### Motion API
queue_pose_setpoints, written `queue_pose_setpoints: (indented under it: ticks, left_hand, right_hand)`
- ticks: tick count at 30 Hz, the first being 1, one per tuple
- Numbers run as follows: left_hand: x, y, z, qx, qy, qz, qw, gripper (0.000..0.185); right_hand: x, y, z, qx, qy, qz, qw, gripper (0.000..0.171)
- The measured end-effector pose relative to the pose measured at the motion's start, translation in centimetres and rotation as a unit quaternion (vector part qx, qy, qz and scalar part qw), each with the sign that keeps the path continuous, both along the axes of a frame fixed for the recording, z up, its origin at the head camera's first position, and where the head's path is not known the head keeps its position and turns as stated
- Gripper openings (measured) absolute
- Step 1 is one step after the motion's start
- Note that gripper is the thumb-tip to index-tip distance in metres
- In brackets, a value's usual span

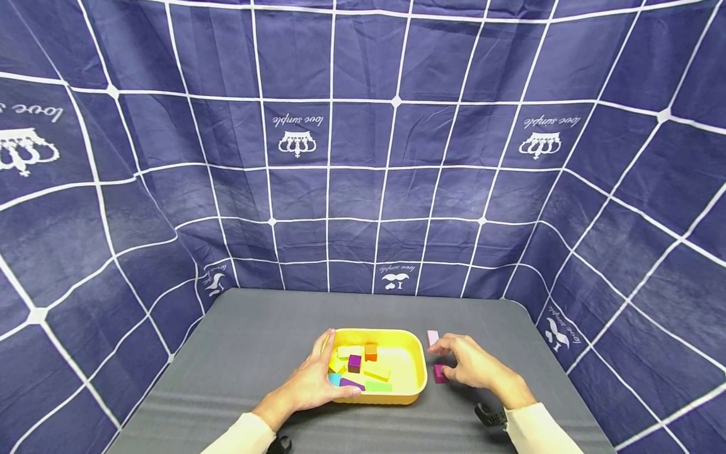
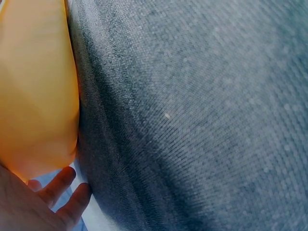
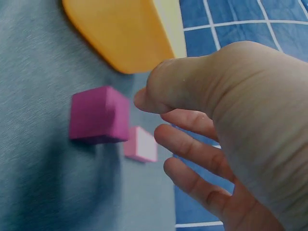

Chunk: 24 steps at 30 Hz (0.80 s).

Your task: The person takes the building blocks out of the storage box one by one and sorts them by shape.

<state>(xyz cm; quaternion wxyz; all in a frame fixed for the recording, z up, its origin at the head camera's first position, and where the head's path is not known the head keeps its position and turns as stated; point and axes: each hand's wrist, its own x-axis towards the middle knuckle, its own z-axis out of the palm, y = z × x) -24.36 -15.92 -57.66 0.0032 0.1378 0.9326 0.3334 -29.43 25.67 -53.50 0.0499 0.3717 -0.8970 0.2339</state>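
A yellow tub [image 1: 421, 377] with rounded corners stands on the grey surface, also showing in the left wrist view as a yellow wall [image 2: 38, 82]. My left hand [image 1: 311, 379] grips its left end, thumb over the near rim and fingers around the far left corner. Inside lie several coloured blocks, among them a purple cube [image 1: 354, 363], an orange block [image 1: 371, 352] and a light green block [image 1: 378, 386]. To the tub's right, my right hand [image 1: 473, 364] hovers beside a magenta cube [image 3: 98, 115], fingers loosely bent and holding nothing. A pale pink block [image 3: 141, 144] lies farther back.
The grey cloth-covered surface [image 1: 255, 340] has soft folds near the front. Dark blue fabric [image 1: 363, 195] with white grid lines hangs behind it and along both sides.
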Motion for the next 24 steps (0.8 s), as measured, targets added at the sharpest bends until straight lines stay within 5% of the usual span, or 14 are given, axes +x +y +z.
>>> queue_pose_setpoints:
  ticks: [9, 17, 24]
  left_hand:
    - [-0.3, -0.2, 0.2, 0.002, -0.008, -0.006, 0.9999, 0.157]
    - [-0.5, -0.4, 0.8, -0.002, -0.016, -0.015, 0.9998, 0.16]
    - [-0.5, -0.4, 0.6, -0.004, -0.018, -0.017, 0.9997, 0.159]
  right_hand:
    - [-0.7, -2.2, 2.8, 0.003, 0.096, 0.01, 0.995, 0.044]
    - [-1.3, -5.9, 5.0, 0.035, 0.038, 0.058, 0.997, 0.046]
    - [-2.0, -8.5, 4.6, 0.085, -0.017, 0.098, 0.991, 0.047]
